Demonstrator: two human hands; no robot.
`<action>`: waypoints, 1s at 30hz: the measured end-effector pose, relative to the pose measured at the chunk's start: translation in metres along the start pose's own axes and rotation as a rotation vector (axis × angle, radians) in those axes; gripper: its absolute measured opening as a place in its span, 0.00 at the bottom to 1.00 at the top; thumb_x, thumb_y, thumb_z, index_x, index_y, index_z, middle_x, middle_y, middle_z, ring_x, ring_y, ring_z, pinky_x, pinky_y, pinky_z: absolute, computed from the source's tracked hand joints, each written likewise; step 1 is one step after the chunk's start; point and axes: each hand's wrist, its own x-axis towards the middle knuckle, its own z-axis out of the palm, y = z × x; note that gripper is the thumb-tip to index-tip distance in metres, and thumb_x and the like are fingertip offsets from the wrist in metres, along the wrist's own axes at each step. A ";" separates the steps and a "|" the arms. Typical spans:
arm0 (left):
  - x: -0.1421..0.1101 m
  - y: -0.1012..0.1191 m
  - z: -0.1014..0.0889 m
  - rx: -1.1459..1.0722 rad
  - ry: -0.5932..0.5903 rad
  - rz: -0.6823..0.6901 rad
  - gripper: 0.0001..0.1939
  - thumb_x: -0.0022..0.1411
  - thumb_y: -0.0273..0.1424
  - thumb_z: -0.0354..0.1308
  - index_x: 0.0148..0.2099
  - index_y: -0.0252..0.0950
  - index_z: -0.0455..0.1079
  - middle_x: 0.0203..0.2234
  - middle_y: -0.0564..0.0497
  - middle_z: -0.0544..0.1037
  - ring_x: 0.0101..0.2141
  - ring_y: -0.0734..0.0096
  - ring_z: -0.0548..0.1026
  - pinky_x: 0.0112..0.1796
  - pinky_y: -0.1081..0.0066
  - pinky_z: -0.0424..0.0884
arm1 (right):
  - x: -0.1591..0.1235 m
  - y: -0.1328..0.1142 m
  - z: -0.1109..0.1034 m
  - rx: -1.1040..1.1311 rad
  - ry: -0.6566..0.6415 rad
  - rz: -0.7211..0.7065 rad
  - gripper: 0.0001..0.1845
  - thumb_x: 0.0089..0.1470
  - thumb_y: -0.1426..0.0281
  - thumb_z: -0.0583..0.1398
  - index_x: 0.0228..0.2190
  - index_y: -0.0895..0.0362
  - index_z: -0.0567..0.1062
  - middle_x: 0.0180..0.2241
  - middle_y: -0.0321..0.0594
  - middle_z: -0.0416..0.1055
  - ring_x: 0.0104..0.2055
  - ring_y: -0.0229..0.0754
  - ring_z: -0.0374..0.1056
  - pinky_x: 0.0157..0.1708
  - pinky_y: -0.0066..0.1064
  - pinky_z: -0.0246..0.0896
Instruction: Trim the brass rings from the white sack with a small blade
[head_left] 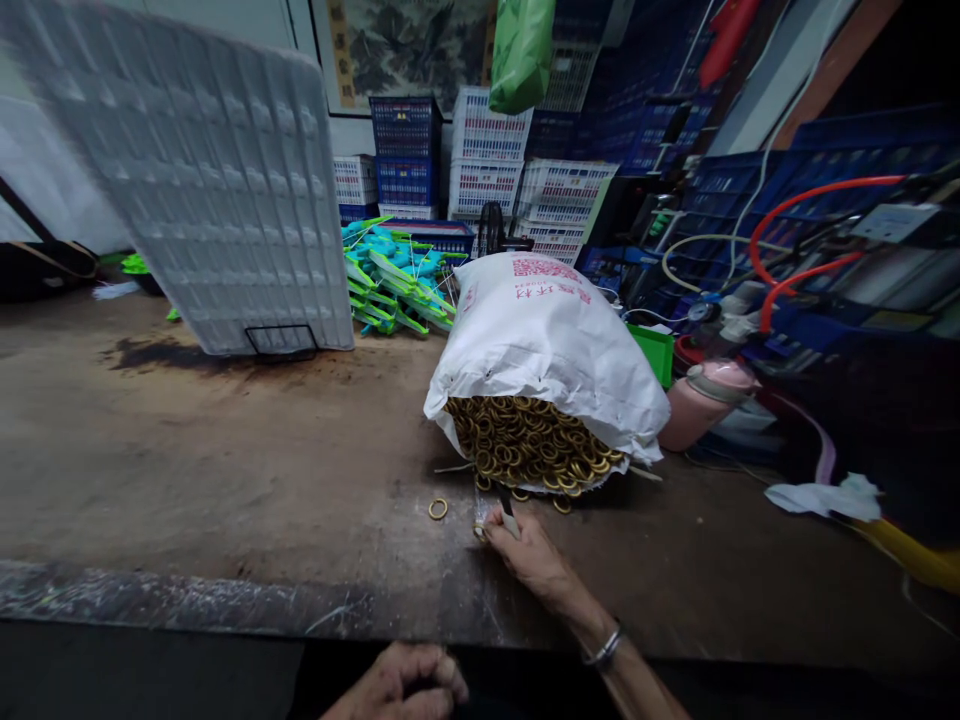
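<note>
A white woven sack [551, 335] lies on its side on the worn brown table [225, 460], its mouth open and spilling several brass rings [525, 440]. One loose ring [438, 509] lies on the table left of the sack's mouth. My right hand [525, 555] reaches forward just below the sack's mouth, fingers pinched on a thin dark tool and a small clear bag or wrap that I cannot make out well. A metal bracelet [604, 648] is on that wrist. My left hand [409, 680] rests at the table's near edge with fingers curled, nothing visible in it.
A large white moulded tray [217, 180] leans upright at back left. Green-and-blue plastic parts [394, 275] are piled behind the sack. Stacked white and blue crates [480, 150] fill the back. A pink bottle [705, 400], red hoses [795, 240] and crumpled white paper [825, 495] sit at the right.
</note>
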 end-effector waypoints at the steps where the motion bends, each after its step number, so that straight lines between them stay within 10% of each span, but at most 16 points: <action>1: 0.004 0.005 0.001 -0.011 0.029 0.051 0.11 0.54 0.39 0.55 0.36 0.39 0.72 0.29 0.52 0.73 0.30 0.71 0.70 0.30 0.74 0.66 | -0.002 -0.001 0.002 0.058 -0.029 0.039 0.10 0.48 0.63 0.53 0.22 0.55 0.62 0.17 0.26 0.51 0.19 0.31 0.47 0.20 0.23 0.44; 7: 0.054 0.020 0.009 -0.101 0.486 0.196 0.22 0.54 0.41 0.54 0.48 0.36 0.61 0.21 0.58 0.62 0.18 0.79 0.61 0.18 0.78 0.57 | -0.014 -0.008 0.008 0.174 -0.187 0.166 0.12 0.49 0.61 0.55 0.22 0.55 0.61 0.14 0.24 0.47 0.16 0.29 0.42 0.17 0.23 0.37; 14: 0.078 0.029 0.012 0.004 0.418 0.393 0.12 0.54 0.37 0.53 0.24 0.34 0.64 0.17 0.57 0.62 0.21 0.77 0.59 0.25 0.76 0.58 | -0.023 -0.011 0.008 0.323 -0.195 0.217 0.15 0.44 0.57 0.57 0.23 0.55 0.60 0.14 0.23 0.45 0.15 0.27 0.39 0.15 0.23 0.34; 30: 0.077 0.018 0.014 0.189 0.524 0.481 0.10 0.59 0.35 0.49 0.28 0.36 0.63 0.20 0.54 0.68 0.24 0.73 0.64 0.29 0.74 0.61 | -0.022 -0.013 0.014 0.554 -0.235 0.293 0.19 0.47 0.52 0.56 0.27 0.54 0.58 0.17 0.24 0.56 0.12 0.25 0.39 0.12 0.20 0.31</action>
